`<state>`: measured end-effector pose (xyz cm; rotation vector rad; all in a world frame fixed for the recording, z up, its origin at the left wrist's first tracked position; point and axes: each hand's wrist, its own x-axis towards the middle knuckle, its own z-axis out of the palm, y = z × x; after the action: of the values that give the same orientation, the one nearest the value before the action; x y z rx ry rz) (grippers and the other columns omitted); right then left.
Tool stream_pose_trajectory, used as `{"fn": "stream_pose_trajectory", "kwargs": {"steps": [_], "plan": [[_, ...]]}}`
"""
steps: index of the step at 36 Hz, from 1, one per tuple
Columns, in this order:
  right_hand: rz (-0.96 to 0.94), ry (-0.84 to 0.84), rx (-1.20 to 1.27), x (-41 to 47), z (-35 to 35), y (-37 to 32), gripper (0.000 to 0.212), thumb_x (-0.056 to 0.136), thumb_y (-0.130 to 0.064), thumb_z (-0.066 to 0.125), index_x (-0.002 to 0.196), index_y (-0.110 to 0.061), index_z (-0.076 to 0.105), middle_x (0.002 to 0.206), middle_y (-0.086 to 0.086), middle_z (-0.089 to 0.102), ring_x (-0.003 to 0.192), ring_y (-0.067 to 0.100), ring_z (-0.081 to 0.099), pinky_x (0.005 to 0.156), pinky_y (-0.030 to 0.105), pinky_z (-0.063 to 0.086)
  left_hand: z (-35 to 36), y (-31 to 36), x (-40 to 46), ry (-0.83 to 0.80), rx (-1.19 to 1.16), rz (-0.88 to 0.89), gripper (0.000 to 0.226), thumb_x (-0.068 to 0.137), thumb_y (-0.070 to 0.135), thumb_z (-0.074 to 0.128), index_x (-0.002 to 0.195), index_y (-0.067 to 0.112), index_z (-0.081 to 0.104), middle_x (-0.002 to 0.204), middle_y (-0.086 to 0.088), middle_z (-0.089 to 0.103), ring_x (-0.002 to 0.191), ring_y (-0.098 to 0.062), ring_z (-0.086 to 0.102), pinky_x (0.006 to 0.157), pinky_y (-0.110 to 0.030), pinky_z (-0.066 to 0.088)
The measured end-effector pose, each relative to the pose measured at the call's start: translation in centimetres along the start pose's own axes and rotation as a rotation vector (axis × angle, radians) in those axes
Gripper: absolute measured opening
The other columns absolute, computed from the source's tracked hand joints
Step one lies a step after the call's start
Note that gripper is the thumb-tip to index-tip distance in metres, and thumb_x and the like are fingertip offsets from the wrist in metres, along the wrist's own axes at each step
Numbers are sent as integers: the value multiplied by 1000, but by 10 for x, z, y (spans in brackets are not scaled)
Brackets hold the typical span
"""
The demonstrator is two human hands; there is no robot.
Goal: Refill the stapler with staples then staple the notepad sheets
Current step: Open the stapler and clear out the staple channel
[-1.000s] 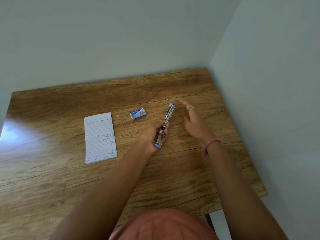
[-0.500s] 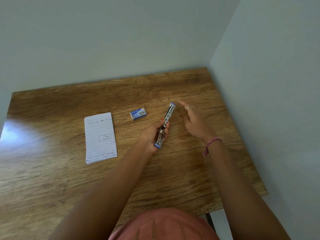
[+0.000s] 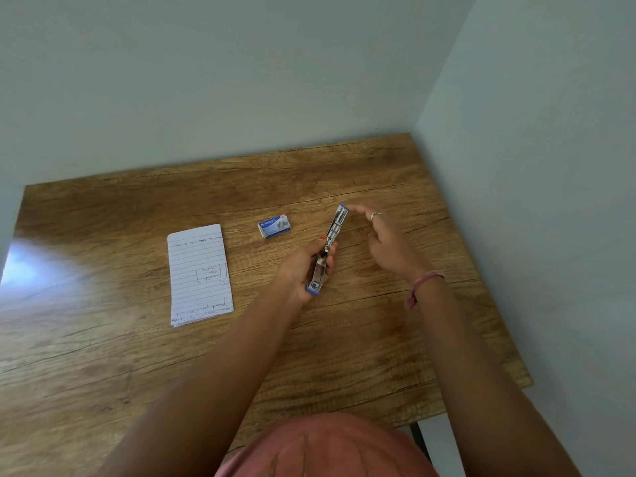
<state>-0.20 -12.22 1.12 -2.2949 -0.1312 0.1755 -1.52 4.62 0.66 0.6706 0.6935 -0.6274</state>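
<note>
The left hand (image 3: 303, 270) grasps the small metal stapler with blue ends (image 3: 328, 247), swung open into one long line, above the brown wooden table (image 3: 344, 339). The right hand (image 3: 389, 242) has its fingers extended, one fingertip at the stapler's far end. To the left lie the blue staple box (image 3: 274, 226) and, farther left, the lined white notepad sheets (image 3: 199, 273).

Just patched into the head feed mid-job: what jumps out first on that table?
The stapler, swung open into one long strip, stands out at centre right: the left hand grips its near half while the right hand reaches its straight fingers to the far tip. Left of it, a small blue staple box lies on the wooden table. Farther left lie the lined notepad sheets, handwritten on.
</note>
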Motion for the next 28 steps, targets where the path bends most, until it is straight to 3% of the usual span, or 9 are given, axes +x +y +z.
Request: {"fn": "stream_pose_trajectory", "kwargs": {"steps": [3, 5, 8, 12, 15, 19, 22, 26, 28], "plan": [[28, 44, 29, 2, -2, 1, 66, 88, 14, 37, 138, -29, 43, 146, 2, 39, 114, 4, 45, 97, 17, 37, 0, 0, 0, 0, -8, -3, 11, 96, 10, 54, 101, 3, 60, 73, -11, 68, 51, -11, 62, 45, -18, 52], [26, 51, 22, 3, -4, 1, 65, 88, 14, 38, 139, -27, 42, 146, 4, 39, 127, 13, 42, 107, 30, 35, 1, 0, 0, 3, -9, -2, 11, 96, 10, 54, 101, 3, 60, 74, -11, 68, 50, -11, 63, 45, -18, 52], [-21, -2, -22, 1, -4, 3, 68, 86, 15, 37, 136, -30, 48, 135, -3, 45, 120, 2, 43, 104, 21, 33, 0, 0, 1, 0, -9, 2, 10, 95, 10, 55, 97, 3, 61, 73, -11, 69, 50, -11, 63, 45, -18, 52], [26, 82, 15, 4, -4, 5, 66, 89, 12, 38, 138, -32, 44, 119, -2, 46, 71, -9, 44, 59, 5, 39, -1, 0, 1, -5, -4, 0, 10, 95, 10, 56, 94, 3, 62, 70, -10, 70, 50, -11, 63, 44, -19, 52], [3, 41, -10, 4, -5, 7, 67, 88, 14, 38, 138, -31, 46, 129, 1, 46, 87, -11, 45, 66, -4, 36, -1, 0, 1, -5, -5, -5, 9, 94, 10, 56, 94, 4, 62, 70, -10, 71, 50, -11, 63, 44, -19, 52], [36, 45, 57, 5, -4, 5, 62, 90, 11, 37, 134, -31, 48, 119, -3, 48, 58, -11, 45, 52, 7, 38, -2, 0, 2, -15, 16, -7, 10, 95, 12, 55, 95, 4, 62, 70, -9, 70, 50, -10, 62, 44, -19, 51], [48, 81, 81, 6, -5, 3, 62, 90, 12, 37, 137, -28, 43, 142, -3, 41, 101, -12, 50, 87, 9, 41, -2, -1, 2, -12, 17, -2, 9, 95, 11, 55, 98, 6, 62, 71, -9, 71, 50, -10, 63, 44, -19, 52], [23, 16, 15, 4, -4, 3, 62, 91, 10, 38, 135, -33, 47, 137, 5, 47, 92, -4, 56, 71, 7, 44, -2, 0, 2, -3, 24, 5, 9, 94, 11, 56, 97, 4, 63, 71, -10, 71, 51, -10, 63, 44, -19, 52], [44, 79, 56, 5, -2, 2, 60, 91, 10, 37, 138, -27, 43, 145, 4, 40, 121, 13, 50, 97, 25, 46, -2, 0, 2, -3, 28, 5, 10, 94, 11, 56, 96, 4, 63, 71, -10, 71, 51, -10, 63, 45, -19, 52]]}}
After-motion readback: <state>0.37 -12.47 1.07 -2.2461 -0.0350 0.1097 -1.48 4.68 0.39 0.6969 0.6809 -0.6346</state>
